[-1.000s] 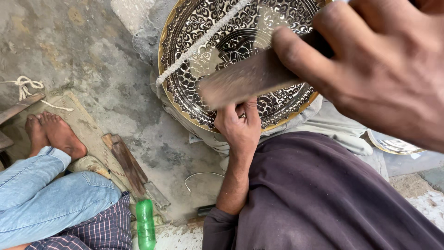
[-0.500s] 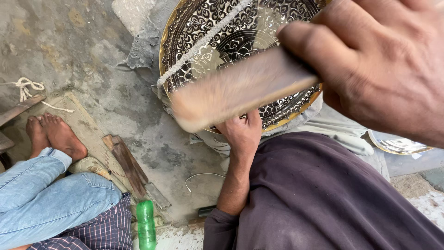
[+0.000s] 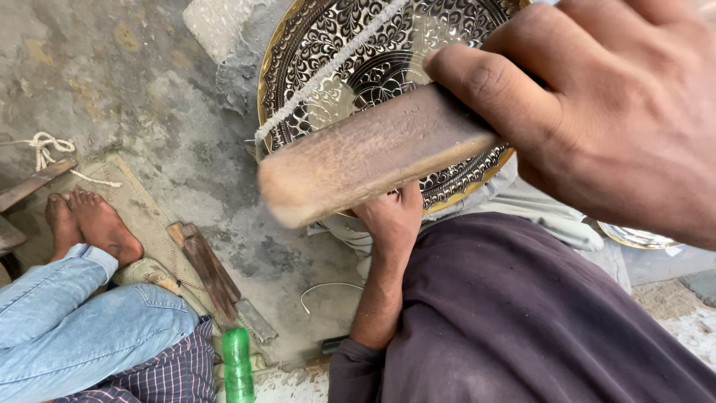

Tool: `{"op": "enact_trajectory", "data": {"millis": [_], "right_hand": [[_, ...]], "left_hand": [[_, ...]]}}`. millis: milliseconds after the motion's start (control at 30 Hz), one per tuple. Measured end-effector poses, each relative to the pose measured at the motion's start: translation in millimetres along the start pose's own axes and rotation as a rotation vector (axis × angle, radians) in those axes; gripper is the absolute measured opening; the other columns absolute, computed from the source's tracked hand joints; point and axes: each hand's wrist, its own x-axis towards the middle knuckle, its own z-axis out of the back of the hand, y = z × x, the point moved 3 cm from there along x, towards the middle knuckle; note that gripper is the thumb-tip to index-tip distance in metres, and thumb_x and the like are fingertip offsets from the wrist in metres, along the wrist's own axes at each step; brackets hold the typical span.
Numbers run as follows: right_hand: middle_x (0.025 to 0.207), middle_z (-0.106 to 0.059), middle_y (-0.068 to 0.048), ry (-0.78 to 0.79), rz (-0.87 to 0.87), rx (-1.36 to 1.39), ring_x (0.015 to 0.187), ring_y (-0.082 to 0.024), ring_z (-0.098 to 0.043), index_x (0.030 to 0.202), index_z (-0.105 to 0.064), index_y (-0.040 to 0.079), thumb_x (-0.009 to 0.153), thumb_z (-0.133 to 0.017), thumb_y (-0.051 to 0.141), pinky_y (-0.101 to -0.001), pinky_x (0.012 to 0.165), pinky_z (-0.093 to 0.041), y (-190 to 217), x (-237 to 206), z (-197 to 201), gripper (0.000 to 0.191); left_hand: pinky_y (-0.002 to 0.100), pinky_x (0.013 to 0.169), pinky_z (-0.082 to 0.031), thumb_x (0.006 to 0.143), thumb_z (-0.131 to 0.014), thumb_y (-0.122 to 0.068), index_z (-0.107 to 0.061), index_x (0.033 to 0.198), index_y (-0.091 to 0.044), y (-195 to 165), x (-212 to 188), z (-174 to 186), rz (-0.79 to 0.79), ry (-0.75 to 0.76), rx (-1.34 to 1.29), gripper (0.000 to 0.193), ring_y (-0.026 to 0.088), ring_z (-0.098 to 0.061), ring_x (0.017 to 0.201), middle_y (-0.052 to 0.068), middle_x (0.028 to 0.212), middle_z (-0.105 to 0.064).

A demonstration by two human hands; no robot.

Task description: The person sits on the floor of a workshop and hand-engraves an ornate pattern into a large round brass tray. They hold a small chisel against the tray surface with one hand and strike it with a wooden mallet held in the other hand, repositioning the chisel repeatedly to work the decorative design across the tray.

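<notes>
A round metal plate [image 3: 328, 45] with dense black-and-gold engraved patterns stands tilted on the grey floor. A white cord [image 3: 328, 71] runs diagonally across its face. My left hand [image 3: 391, 220] grips the plate's lower rim from below. Close to the camera, my right hand [image 3: 597, 119] is closed around a worn wooden block [image 3: 373, 153], whose blurred free end points left in front of the plate. My dark purple garment [image 3: 522, 313] fills the lower right.
Another person sits at the left, in blue jeans [image 3: 82, 328] with bare feet [image 3: 89, 224] on a mat. Flat wooden pieces [image 3: 209, 272], a green bottle [image 3: 237, 366], a bent wire [image 3: 321, 287] and a knotted rope [image 3: 45, 149] lie on the floor. A second plate's edge [image 3: 641, 239] shows at right.
My right hand has swung the wooden block leftward and nearer the camera, so it covers more of the plate. My left hand has stayed on the rim.
</notes>
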Motion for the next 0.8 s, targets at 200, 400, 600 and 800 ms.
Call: {"op": "enact_trajectory", "data": {"millis": [200, 400, 600, 800], "right_hand": [[0.093, -0.069, 0.006, -0.125, 0.064, -0.021, 0.087, -0.015, -0.066, 0.126, -0.072, 0.028, 0.087, -0.069, 0.033, -0.0353, 0.084, -0.05, 12, 3, 2, 0.04], [0.088, -0.057, 0.008, -0.052, 0.105, -0.358, 0.085, -0.01, -0.061, 0.137, -0.063, 0.029, 0.098, -0.06, 0.038, -0.0333, 0.087, -0.048, 27, 13, -3, 0.04], [0.086, -0.054, 0.006, -0.099, 0.044, -0.117, 0.081, -0.014, -0.058, 0.137, -0.062, 0.03, 0.091, -0.067, 0.037, -0.0341, 0.08, -0.046, 30, 16, -2, 0.047], [0.078, -0.054, 0.005, 0.043, -0.039, -0.484, 0.078, -0.012, -0.059, 0.113, -0.071, 0.018, 0.092, -0.061, 0.036, -0.0325, 0.081, -0.046, 35, -3, 7, 0.029]], "left_hand": [[0.039, 0.083, -0.056, 0.098, -0.069, -0.009, -0.069, 0.099, 0.001, 4, 1, -1, 0.08, -0.002, -0.146, 0.009, 0.027, -0.073, 0.089, 0.012, 0.094, -0.073], [0.037, 0.073, -0.059, 0.094, -0.075, -0.013, -0.069, 0.097, 0.005, 20, -4, -11, 0.312, 0.011, -0.277, 0.019, 0.02, -0.076, 0.083, 0.011, 0.092, -0.076], [0.042, 0.085, -0.057, 0.097, -0.073, -0.014, -0.07, 0.11, 0.01, 26, -7, -13, 0.143, -0.023, -0.175, 0.027, 0.027, -0.074, 0.097, 0.017, 0.106, -0.076], [0.034, 0.071, -0.058, 0.099, -0.081, -0.01, -0.074, 0.087, 0.002, 40, -3, -13, 0.409, 0.279, 0.031, 0.018, 0.014, -0.075, 0.071, 0.01, 0.077, -0.078]]}}
